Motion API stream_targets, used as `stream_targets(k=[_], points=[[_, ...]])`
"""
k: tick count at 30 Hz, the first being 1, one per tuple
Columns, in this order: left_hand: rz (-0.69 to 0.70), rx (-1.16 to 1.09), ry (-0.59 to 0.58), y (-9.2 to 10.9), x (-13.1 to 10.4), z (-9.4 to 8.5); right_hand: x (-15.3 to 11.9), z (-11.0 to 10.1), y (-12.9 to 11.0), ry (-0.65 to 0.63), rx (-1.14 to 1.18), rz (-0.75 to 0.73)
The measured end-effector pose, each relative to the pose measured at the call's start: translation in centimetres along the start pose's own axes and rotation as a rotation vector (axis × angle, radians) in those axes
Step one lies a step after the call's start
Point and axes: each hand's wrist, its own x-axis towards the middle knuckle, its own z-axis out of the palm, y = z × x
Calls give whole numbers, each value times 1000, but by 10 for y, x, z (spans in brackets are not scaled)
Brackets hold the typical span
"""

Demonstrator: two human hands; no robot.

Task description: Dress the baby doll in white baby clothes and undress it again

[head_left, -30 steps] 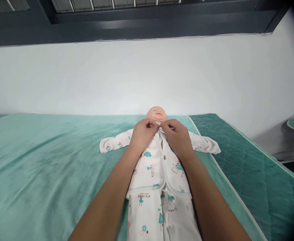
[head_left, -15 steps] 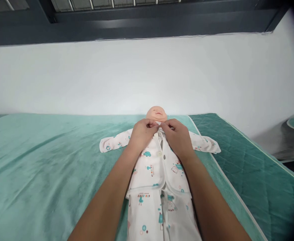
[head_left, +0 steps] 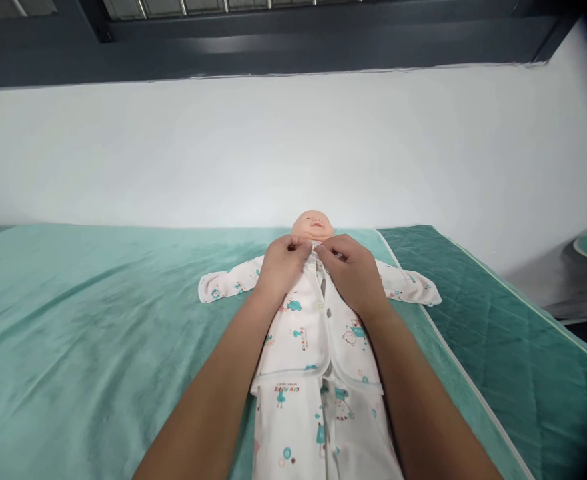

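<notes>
Here we observe a smooth, rounded baby doll (head_left: 313,221) lying face up on a soft, wrinkled green bed cover (head_left: 98,347), its head toward the plain white wall. Its white printed jacket (head_left: 298,333) is of thin cloth with curved, piped front edges, sleeves spread outward; matching printed trousers (head_left: 288,427) lie below. We note a round dark snap (head_left: 329,313) on the front edge. Left hand (head_left: 282,263) and right hand (head_left: 352,270) each have a closed grip, thumb against fingers, pinching the jacket's neckline beneath the chin.
</notes>
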Motion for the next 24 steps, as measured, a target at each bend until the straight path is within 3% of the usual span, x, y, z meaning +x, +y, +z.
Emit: stream_targets(k=[9,24], points=[[-60,-130,-45,0,-2,0,-1,1,-2,16,7,27],[104,-13,-41,-7,2,1,3,2,4,-39,62,31]])
